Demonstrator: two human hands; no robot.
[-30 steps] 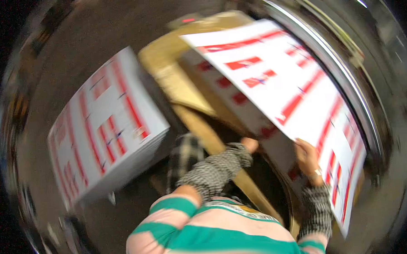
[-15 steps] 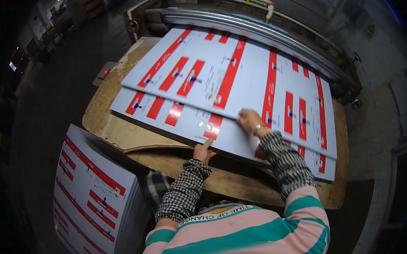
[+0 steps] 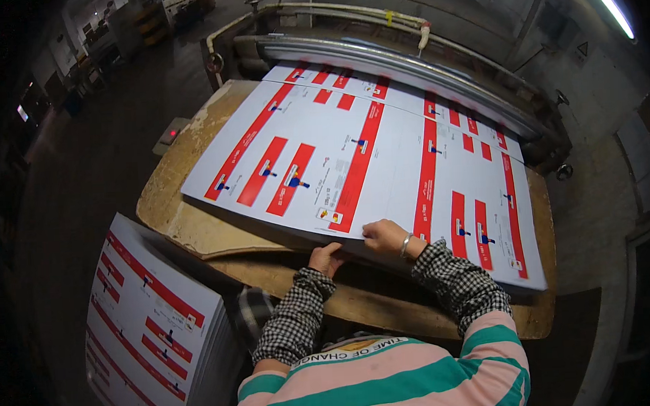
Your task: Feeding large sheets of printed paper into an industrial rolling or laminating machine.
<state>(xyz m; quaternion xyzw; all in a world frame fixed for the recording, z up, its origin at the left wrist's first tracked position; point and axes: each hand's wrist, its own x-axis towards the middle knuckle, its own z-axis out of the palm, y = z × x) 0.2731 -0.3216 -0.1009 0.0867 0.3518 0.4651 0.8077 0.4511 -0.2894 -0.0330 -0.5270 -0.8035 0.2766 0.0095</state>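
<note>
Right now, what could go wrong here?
Skew: the left hand and right hand are close together at the near edge of the large white sheet with red bands, so uneven pressure might turn it.
Overlap: its far edge meets another white, red-banded sheet by the long shiny metal roller; they could ride over each other.
Bump: the tall white-and-red sheet stack stands near the left forearm and might get knocked.
</note>
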